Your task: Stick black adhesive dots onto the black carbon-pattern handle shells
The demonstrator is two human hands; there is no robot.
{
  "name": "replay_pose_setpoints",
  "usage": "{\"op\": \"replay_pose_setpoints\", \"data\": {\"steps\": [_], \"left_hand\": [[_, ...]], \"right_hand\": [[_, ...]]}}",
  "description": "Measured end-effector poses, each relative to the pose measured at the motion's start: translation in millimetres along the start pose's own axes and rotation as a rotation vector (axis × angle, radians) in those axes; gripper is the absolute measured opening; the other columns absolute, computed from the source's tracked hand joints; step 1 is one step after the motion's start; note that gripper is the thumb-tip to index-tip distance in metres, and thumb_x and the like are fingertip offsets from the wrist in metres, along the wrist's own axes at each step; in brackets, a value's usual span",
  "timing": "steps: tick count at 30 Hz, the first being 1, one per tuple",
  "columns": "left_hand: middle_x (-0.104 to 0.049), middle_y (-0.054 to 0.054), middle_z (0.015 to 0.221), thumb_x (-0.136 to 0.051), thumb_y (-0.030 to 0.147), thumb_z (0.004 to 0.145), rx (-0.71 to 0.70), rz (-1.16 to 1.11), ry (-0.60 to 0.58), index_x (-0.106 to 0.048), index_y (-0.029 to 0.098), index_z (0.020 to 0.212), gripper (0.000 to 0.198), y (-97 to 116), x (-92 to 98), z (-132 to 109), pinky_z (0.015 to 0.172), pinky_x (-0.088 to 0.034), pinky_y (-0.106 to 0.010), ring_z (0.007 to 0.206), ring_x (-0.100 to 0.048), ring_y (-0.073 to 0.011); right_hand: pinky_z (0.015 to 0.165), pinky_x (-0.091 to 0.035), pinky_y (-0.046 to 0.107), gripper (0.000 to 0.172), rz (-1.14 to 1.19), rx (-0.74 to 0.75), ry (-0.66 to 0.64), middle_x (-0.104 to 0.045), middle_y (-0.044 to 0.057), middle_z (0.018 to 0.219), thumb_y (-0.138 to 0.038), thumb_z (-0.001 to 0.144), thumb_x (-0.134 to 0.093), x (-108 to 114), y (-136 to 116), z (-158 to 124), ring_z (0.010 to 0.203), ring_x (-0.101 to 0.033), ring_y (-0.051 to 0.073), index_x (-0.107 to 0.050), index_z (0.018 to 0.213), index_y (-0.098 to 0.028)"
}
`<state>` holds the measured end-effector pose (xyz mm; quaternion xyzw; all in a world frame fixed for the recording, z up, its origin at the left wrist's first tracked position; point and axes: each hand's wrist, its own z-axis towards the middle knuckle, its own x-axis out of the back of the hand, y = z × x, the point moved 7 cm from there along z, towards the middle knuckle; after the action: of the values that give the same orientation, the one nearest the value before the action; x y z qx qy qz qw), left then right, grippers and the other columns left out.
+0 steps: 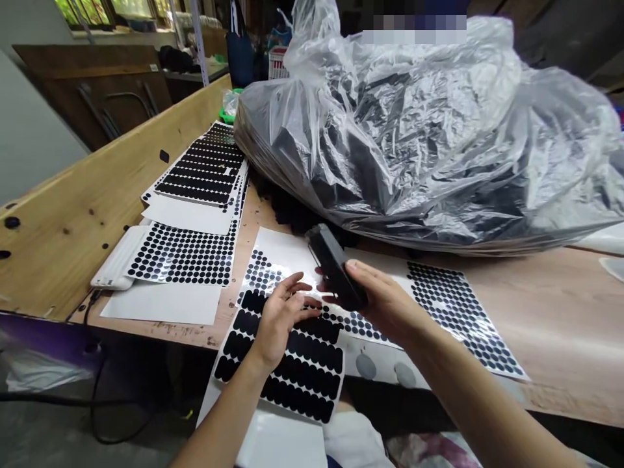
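Note:
My right hand (373,292) is wrapped round a black box-shaped object (336,266), held tilted above the table; its exact kind I cannot make out. Just left of it, my left hand (285,318) is spread with bent fingers and holds nothing. Beneath that hand, a sheet of black rounded stickers (302,383) overhangs the table's front edge. Behind the hands lie white sheets of small black round dots, one partly covered by the hands and another dot sheet (458,312) to the right.
A large clear plastic bag of dark items (414,143) fills the back of the table (560,312). More sticker sheets (199,162) are stacked at the left, beside a white device with a cable (117,260). A wooden board (112,156) edges the left side.

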<state>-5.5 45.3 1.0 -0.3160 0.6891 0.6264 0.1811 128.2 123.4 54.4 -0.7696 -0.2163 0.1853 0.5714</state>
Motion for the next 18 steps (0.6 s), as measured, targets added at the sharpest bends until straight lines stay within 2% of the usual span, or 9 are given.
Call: {"op": "replay_pose_setpoints", "data": {"steps": [1, 3, 6, 9, 11, 14, 18], "left_hand": [[-0.068, -0.01, 0.12, -0.085, 0.05, 0.081, -0.012, 0.042, -0.039, -0.065, 0.018, 0.129, 0.061, -1, -2.6, -1, 0.092, -0.059, -0.038, 0.104, -0.072, -0.0251], [-0.071, -0.013, 0.12, -0.091, 0.049, 0.074, -0.008, 0.125, -0.097, -0.067, 0.017, 0.126, 0.065, -6, -6.0, -2, 0.094, -0.057, -0.038, 0.111, -0.07, -0.0286], [-0.077, -0.012, 0.109, -0.094, 0.048, 0.07, 0.028, 0.205, -0.101, -0.072, 0.015, 0.114, 0.058, -11, -5.2, -4, 0.093, -0.056, -0.038, 0.107, -0.072, -0.0302], [-0.078, -0.012, 0.11, -0.083, 0.052, 0.082, -0.032, 0.226, -0.071, -0.075, 0.015, 0.111, 0.047, -7, -3.8, -3, 0.099, -0.055, -0.039, 0.109, -0.073, -0.0292], [-0.078, -0.011, 0.112, -0.082, 0.05, 0.084, -0.059, 0.201, -0.043, -0.073, 0.016, 0.113, 0.045, -5, -2.4, -1, 0.101, -0.055, -0.04, 0.108, -0.074, -0.0278], [-0.078, -0.01, 0.109, -0.084, 0.048, 0.083, -0.026, 0.141, 0.023, -0.067, 0.017, 0.114, 0.047, -7, 2.7, 0, 0.092, -0.06, -0.039, 0.099, -0.076, -0.026], [-0.077, -0.01, 0.11, -0.08, 0.053, 0.087, -0.037, 0.138, 0.031, -0.06, 0.019, 0.125, 0.055, -8, 5.1, 0, 0.084, -0.06, -0.035, 0.098, -0.076, -0.0248]], "right_hand": [[0.074, -0.057, 0.034, 0.045, 0.111, -0.076, -0.027, -0.074, 0.007, 0.091, -0.061, 0.085, -0.074, -8, 8, -9, 0.079, -0.072, 0.021, -0.068, 0.103, -0.02], [0.07, -0.054, 0.028, 0.046, 0.193, -0.156, -0.038, -0.074, 0.005, 0.091, -0.057, 0.078, -0.084, -23, 22, -23, 0.076, -0.068, 0.017, -0.07, 0.102, -0.02], [0.069, -0.05, 0.024, 0.044, 0.277, -0.168, -0.005, -0.073, 0.003, 0.094, -0.057, 0.079, -0.084, -36, 37, -33, 0.078, -0.063, 0.015, -0.073, 0.102, -0.021], [0.073, -0.05, 0.025, 0.038, 0.294, -0.095, 0.107, -0.074, 0.002, 0.094, -0.058, 0.082, -0.081, -30, 39, -33, 0.082, -0.063, 0.016, -0.076, 0.098, -0.024], [0.084, -0.052, 0.028, 0.034, 0.279, -0.013, 0.156, -0.076, 0.002, 0.099, -0.055, 0.083, -0.082, -22, 32, -32, 0.091, -0.066, 0.018, -0.078, 0.099, -0.025], [0.095, -0.052, 0.033, 0.029, 0.33, 0.011, 0.146, -0.078, 0.004, 0.106, -0.051, 0.085, -0.081, -17, 22, -35, 0.102, -0.069, 0.022, -0.079, 0.099, -0.025], [0.08, -0.057, 0.032, 0.034, 0.41, -0.137, 0.029, -0.079, 0.005, 0.097, -0.046, 0.081, -0.085, -26, 26, -44, 0.086, -0.073, 0.02, -0.074, 0.104, -0.023]]}}
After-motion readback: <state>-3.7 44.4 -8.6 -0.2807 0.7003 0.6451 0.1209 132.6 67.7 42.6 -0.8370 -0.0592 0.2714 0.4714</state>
